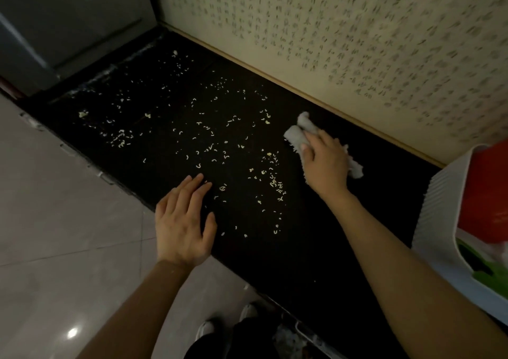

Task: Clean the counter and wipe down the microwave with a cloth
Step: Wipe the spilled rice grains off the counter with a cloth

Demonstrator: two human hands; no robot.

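Observation:
A black counter (316, 235) runs from upper left to lower right along the wall. Several small pale crumbs (220, 144) are scattered across its left and middle part. My right hand (327, 163) presses flat on a grey-white cloth (299, 129) lying on the counter near the wall, right of the crumbs; cloth shows in front of and behind the hand. My left hand (184, 221) rests flat at the counter's front edge, fingers apart, holding nothing, fingertips touching the nearest crumbs. No microwave can be made out for sure.
A white ribbed basket (439, 221) with red and green items stands on the counter at the right. A patterned wall (357, 42) backs the counter. A dark grey panel (68, 20) closes the far left end. Tiled floor (68, 221) lies to the left.

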